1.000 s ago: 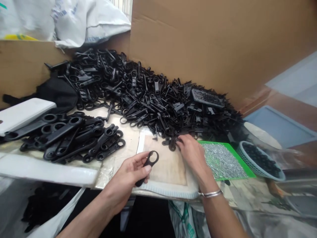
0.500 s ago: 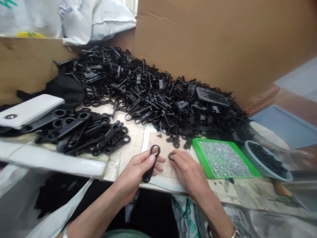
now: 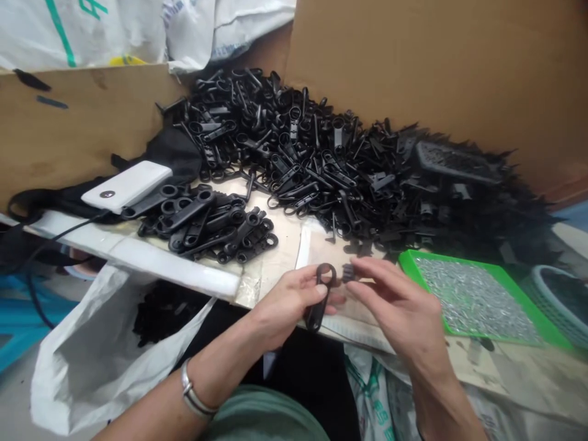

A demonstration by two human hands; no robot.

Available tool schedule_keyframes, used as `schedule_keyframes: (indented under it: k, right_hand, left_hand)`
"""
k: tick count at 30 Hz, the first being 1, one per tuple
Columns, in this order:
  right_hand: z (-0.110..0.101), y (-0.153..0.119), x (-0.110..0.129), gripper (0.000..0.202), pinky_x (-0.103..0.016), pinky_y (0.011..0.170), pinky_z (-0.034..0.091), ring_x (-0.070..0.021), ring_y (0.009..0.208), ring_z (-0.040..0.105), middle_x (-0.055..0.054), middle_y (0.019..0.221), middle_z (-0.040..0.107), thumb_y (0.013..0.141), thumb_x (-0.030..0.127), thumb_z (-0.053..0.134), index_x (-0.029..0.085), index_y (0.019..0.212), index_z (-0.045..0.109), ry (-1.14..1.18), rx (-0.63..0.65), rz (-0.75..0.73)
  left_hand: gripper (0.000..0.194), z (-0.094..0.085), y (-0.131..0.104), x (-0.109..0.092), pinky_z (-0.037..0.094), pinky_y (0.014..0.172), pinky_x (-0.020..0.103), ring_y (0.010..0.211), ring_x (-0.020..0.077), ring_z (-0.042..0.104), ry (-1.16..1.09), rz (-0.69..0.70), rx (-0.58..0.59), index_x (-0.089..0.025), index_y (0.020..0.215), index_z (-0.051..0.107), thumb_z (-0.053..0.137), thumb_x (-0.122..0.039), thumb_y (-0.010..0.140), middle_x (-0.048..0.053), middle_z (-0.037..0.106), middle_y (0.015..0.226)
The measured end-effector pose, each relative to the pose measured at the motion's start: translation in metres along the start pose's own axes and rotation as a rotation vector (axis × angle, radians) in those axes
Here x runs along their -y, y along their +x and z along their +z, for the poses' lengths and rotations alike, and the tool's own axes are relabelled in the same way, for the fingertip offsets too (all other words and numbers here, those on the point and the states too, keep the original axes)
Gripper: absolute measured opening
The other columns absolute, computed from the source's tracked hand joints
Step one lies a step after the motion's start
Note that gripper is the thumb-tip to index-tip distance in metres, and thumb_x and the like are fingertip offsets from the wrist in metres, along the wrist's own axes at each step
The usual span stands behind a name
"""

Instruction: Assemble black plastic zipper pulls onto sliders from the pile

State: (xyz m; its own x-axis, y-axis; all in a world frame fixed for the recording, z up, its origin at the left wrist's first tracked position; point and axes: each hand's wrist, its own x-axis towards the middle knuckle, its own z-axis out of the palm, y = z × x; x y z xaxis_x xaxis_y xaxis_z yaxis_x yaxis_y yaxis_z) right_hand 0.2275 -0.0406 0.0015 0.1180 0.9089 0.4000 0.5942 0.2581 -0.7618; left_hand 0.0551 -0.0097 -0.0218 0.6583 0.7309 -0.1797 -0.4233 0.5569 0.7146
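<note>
See open white bag (image 3: 82, 355) at lower left, with dark pieces (image 3: 158, 312) inside. Above it, find white rectangular device (image 3: 128, 187), beside stacked black parts (image 3: 206, 223) left of centre. At lower centre, make out left hand (image 3: 285, 309), silver bracelet (image 3: 186, 384) at wrist, gripping black ring-ended piece (image 3: 316, 315) between thumb and fingers, ring uppermost, handle slanting slightly down-left. Behind, across upper middle to right, note large heap of loose black parts (image 3: 321, 153) against cardboard wall (image 3: 436, 73). Just right of ring, see small black component (image 3: 348, 272), held in narrow thumb-and-fingertip pinch of right hand (image 3: 404, 306). Cannot make out component's exact shape. Farther right, note green tray (image 3: 410, 264) of silver metal bits (image 3: 473, 297); at right edge, pale blue basket (image 3: 549, 306), partly cut off.
</note>
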Motion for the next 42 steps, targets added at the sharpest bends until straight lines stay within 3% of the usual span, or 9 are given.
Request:
schedule_keyframes:
  k: [6, 12, 14, 17, 22, 27, 30, 36, 42]
  right_hand:
    - [-0.004, -0.006, -0.017, 0.033, -0.031, 0.065, 0.063, -0.0185, 0.07, 0.07, -0.005, 0.093, 0.074, 0.072, 0.035, 0.078, 0.025, 0.102, 0.074, 0.119, -0.096, 0.362]
    - [0.004, -0.015, -0.017, 0.04, -0.033, 0.062, 0.063, -0.0221, 0.063, 0.071, -0.008, 0.094, 0.075, 0.066, 0.043, 0.079, 0.022, 0.1, 0.074, 0.202, -0.158, 0.467]
    - [0.008, -0.015, -0.014, 0.039, -0.031, 0.063, 0.063, -0.0226, 0.066, 0.072, -0.006, 0.092, 0.076, 0.065, 0.041, 0.08, 0.024, 0.099, 0.075, 0.12, -0.125, 0.432]
    - [0.014, -0.013, -0.009, 0.032, -0.031, 0.072, 0.063, -0.0231, 0.079, 0.072, -0.004, 0.097, 0.075, 0.069, 0.039, 0.077, 0.026, 0.098, 0.075, 0.078, -0.088, 0.306]
    - [0.018, -0.01, -0.007, 0.024, -0.034, 0.079, 0.061, -0.0215, 0.088, 0.07, -0.004, 0.105, 0.072, 0.074, 0.034, 0.074, 0.026, 0.097, 0.074, 0.155, -0.07, 0.199]
    - [0.018, -0.015, -0.009, 0.025, -0.037, 0.081, 0.06, -0.0213, 0.088, 0.069, -0.005, 0.106, 0.07, 0.076, 0.03, 0.074, 0.023, 0.1, 0.073, 0.107, -0.158, 0.151]
    - [0.023, -0.015, -0.007, 0.024, -0.035, 0.089, 0.056, -0.02, 0.096, 0.066, -0.004, 0.107, 0.068, 0.081, 0.025, 0.071, 0.025, 0.105, 0.072, 0.041, -0.113, 0.001]
    - [0.031, -0.011, -0.01, 0.024, -0.027, 0.084, 0.055, -0.0168, 0.096, 0.063, -0.003, 0.104, 0.066, 0.085, 0.017, 0.065, 0.024, 0.107, 0.071, -0.007, 0.002, -0.099]
    - [0.028, -0.009, -0.009, 0.025, -0.027, 0.083, 0.054, -0.0164, 0.093, 0.063, -0.003, 0.104, 0.065, 0.086, 0.014, 0.064, 0.024, 0.109, 0.07, -0.063, 0.052, -0.149]
  left_hand:
    - [0.031, -0.001, -0.001, -0.005, 0.037, 0.063, 0.022, 0.064, 0.0093, 0.054, -0.116, -0.056, -0.059, -0.01, 0.107, 0.062, 0.062, -0.032, 0.085, 0.012, 0.067, 0.094]
    - [0.034, 0.0, 0.013, 0.003, 0.041, 0.058, 0.025, 0.052, 0.0082, 0.05, -0.205, -0.034, -0.113, -0.011, 0.108, 0.06, 0.067, -0.026, 0.079, 0.003, 0.056, 0.073]
    - [0.035, 0.001, 0.014, 0.005, 0.04, 0.053, 0.025, 0.047, 0.0078, 0.046, -0.189, 0.002, -0.168, -0.013, 0.112, 0.058, 0.061, -0.034, 0.084, 0.001, 0.054, 0.072]
    - [0.039, 0.004, 0.01, 0.005, 0.038, 0.051, 0.022, 0.052, 0.0056, 0.043, -0.113, 0.033, -0.078, -0.015, 0.109, 0.06, 0.064, -0.043, 0.083, 0.002, 0.053, 0.08]
    - [0.03, 0.004, 0.003, 0.001, 0.037, 0.056, 0.02, 0.061, 0.0065, 0.047, 0.07, 0.074, -0.036, -0.012, 0.1, 0.066, 0.069, -0.035, 0.081, 0.002, 0.055, 0.079]
    - [0.025, 0.001, 0.008, 0.003, 0.046, 0.085, 0.032, 0.1, 0.0196, 0.058, -0.069, 0.041, -0.1, -0.015, 0.102, 0.065, 0.07, -0.021, 0.078, 0.011, 0.059, 0.119]
    - [0.025, 0.003, 0.009, 0.003, 0.041, 0.091, 0.03, 0.098, 0.0172, 0.058, -0.046, 0.071, -0.02, -0.014, 0.101, 0.065, 0.063, -0.008, 0.077, 0.008, 0.063, 0.109]
    - [0.044, 0.005, 0.006, 0.003, 0.039, 0.092, 0.027, 0.101, 0.0171, 0.056, 0.145, 0.087, -0.025, -0.019, 0.117, 0.061, 0.054, -0.004, 0.077, 0.004, 0.063, 0.113]
    - [0.047, 0.007, 0.001, 0.005, 0.038, 0.099, 0.029, 0.1, 0.0175, 0.056, 0.577, 0.265, -0.078, -0.019, 0.13, 0.051, 0.045, -0.008, 0.084, 0.004, 0.061, 0.113]
